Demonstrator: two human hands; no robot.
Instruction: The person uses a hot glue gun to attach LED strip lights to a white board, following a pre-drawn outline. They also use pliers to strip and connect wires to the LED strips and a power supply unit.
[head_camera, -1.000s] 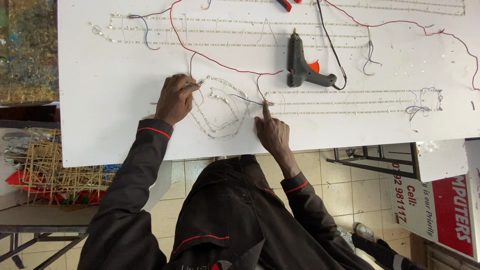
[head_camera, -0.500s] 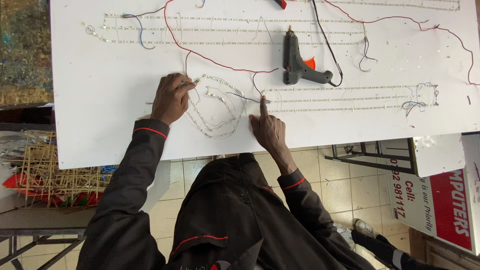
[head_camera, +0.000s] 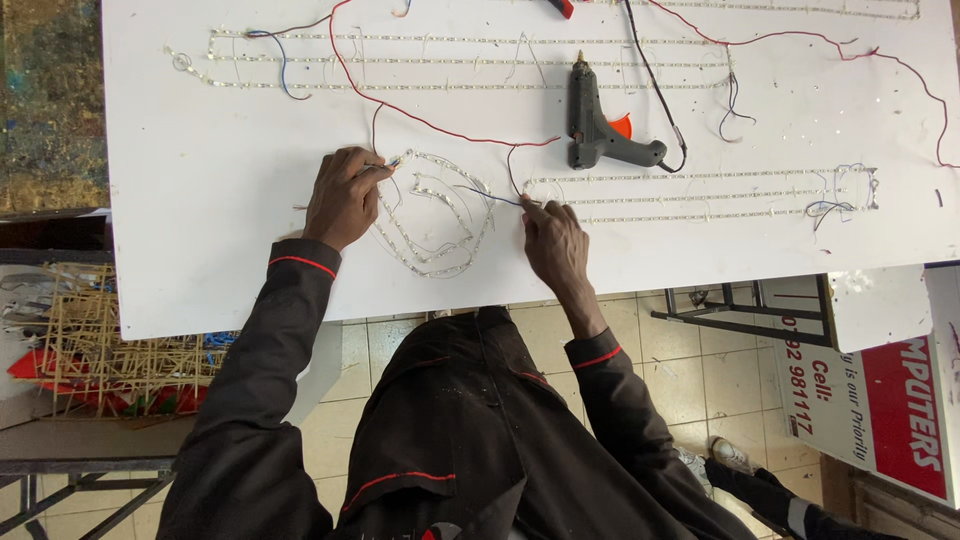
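White flat board (head_camera: 200, 250) spans frame top. Left hand (head_camera: 343, 198) pinches a thin wire end; right hand (head_camera: 553, 240) presses curved LED strip (head_camera: 430, 225). Bare margin lower left; grey glue gun (head_camera: 600, 125) upper centre.

The white board (head_camera: 200, 200) carries rows of light strips (head_camera: 460, 62) and a curved strip outline (head_camera: 430, 215). The left hand (head_camera: 343, 198) rests closed on the board at the outline's upper left, pinching a thin wire (head_camera: 385, 165). The right hand (head_camera: 553, 240) presses its fingertips on a blue wire (head_camera: 490, 195) beside the outline. A grey glue gun (head_camera: 598, 125) lies above, near a red wire (head_camera: 420, 118).
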